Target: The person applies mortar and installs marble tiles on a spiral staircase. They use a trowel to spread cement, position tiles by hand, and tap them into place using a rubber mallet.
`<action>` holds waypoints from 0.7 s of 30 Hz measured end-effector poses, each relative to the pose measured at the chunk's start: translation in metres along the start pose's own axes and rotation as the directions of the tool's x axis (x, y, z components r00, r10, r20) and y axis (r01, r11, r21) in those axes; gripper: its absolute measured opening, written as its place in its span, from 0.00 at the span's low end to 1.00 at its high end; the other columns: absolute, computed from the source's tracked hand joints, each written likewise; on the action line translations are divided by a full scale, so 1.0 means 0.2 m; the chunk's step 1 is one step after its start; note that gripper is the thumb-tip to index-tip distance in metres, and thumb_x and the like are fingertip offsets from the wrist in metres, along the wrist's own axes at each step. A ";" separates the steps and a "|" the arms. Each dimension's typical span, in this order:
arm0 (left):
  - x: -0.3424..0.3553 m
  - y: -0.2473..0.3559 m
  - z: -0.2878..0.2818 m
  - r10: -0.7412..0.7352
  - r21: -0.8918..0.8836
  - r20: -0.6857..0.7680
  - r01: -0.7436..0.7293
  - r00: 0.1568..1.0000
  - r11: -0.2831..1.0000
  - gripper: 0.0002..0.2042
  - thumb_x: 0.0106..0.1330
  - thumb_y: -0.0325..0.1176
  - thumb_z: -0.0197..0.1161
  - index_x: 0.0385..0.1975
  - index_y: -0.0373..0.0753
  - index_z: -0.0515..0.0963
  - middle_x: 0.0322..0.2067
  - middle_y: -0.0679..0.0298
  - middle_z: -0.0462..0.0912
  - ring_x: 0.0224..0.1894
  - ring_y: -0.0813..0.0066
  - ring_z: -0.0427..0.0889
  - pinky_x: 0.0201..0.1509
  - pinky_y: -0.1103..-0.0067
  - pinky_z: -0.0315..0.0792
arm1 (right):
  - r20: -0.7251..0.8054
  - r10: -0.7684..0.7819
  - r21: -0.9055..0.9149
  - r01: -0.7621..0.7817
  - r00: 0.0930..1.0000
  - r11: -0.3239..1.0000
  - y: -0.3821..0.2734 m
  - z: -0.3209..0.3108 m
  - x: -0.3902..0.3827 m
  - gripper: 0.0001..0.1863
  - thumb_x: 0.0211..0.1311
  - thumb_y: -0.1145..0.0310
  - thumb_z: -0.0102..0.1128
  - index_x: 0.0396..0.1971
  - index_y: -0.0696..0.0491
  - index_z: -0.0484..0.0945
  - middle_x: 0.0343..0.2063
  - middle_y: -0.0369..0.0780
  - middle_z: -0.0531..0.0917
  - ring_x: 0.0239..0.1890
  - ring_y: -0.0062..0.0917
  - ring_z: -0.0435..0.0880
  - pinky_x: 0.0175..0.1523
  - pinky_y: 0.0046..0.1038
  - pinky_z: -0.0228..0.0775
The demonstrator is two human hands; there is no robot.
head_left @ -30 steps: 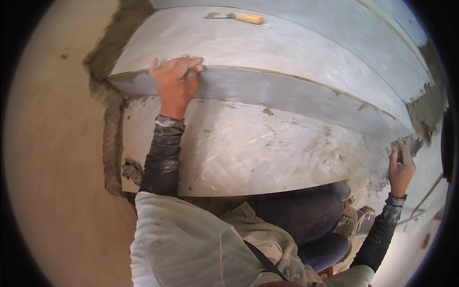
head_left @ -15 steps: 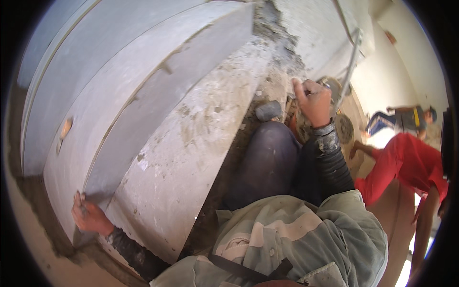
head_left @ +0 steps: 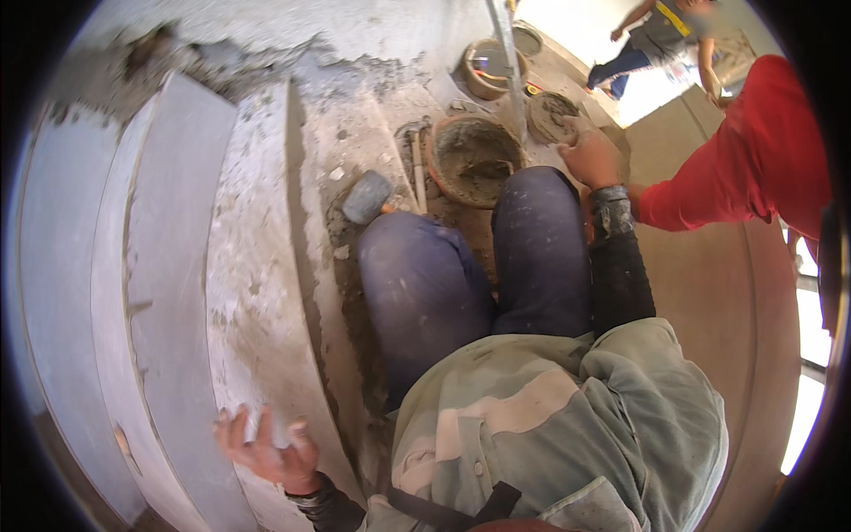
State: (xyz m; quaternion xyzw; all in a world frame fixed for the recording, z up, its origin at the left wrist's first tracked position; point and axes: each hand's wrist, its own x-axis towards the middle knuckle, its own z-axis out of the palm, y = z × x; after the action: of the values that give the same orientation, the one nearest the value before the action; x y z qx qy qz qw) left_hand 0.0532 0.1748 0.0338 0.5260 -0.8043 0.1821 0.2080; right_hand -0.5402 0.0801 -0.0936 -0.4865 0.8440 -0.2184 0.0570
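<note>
My left hand (head_left: 270, 452) is open, palm partly up and fingers spread, above the pale, mortar-smeared step slab (head_left: 257, 301). It holds nothing. My right hand (head_left: 592, 160) is raised just past my right knee, thumb and fingers drawn together; whatever may be between them cannot be made out. The round tub of mortar (head_left: 554, 118) is nearest to it. Left of that is a larger bucket of wet mortar (head_left: 474, 142). Near my left knee lies a mallet (head_left: 367, 197) with a grey head, its handle mostly hidden. A hammer (head_left: 417, 168) with a wooden handle lies beside the bucket.
Grey stair slabs (head_left: 173, 222) rise at my left; a small tool with an orange-brown handle (head_left: 122, 439) lies there. A metal bar (head_left: 510, 71) stands by a bucket of liquid (head_left: 490, 66). A person in red (head_left: 736, 151) is close at right; another person (head_left: 660, 40) is farther back.
My view has swung toward the buckets. My left hand has left the slab's lower end, moved toward me and opened. My right hand stays raised, now beside the mortar tubs.
</note>
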 end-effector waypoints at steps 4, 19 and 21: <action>0.14 0.22 0.19 0.039 -0.274 0.133 -0.001 0.990 0.962 0.18 0.66 0.47 0.66 0.41 0.37 0.81 0.52 0.51 0.74 0.61 0.42 0.68 0.62 0.50 0.65 | 0.388 0.034 -0.082 -0.002 0.921 0.997 0.29 0.27 0.09 0.29 0.57 0.45 0.62 0.36 0.62 0.85 0.34 0.53 0.86 0.41 0.46 0.86 0.48 0.41 0.76; 0.41 0.38 0.56 0.224 -0.457 0.274 -0.079 0.935 0.886 0.14 0.64 0.42 0.70 0.42 0.42 0.81 0.51 0.51 0.74 0.59 0.45 0.71 0.59 0.46 0.69 | 0.556 -0.083 -0.314 0.301 0.827 0.901 0.22 0.42 -0.04 0.11 0.54 0.62 0.62 0.21 0.52 0.86 0.26 0.44 0.87 0.30 0.41 0.88 0.36 0.41 0.79; 0.43 0.38 0.58 0.283 -0.415 0.216 -0.174 0.935 0.893 0.14 0.64 0.43 0.70 0.41 0.42 0.79 0.49 0.51 0.76 0.57 0.47 0.72 0.58 0.49 0.73 | 0.648 0.052 -0.328 0.216 0.760 0.920 0.18 0.30 -0.03 0.11 0.53 0.63 0.62 0.32 0.53 0.85 0.27 0.45 0.87 0.31 0.41 0.87 0.38 0.41 0.79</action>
State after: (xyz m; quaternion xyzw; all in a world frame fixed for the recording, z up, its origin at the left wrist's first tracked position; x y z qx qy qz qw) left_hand -0.0645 0.0774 -0.0254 0.3949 -0.9017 -0.0315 0.1735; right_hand -0.5481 0.0817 -0.1633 -0.5701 0.7759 0.1290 0.2373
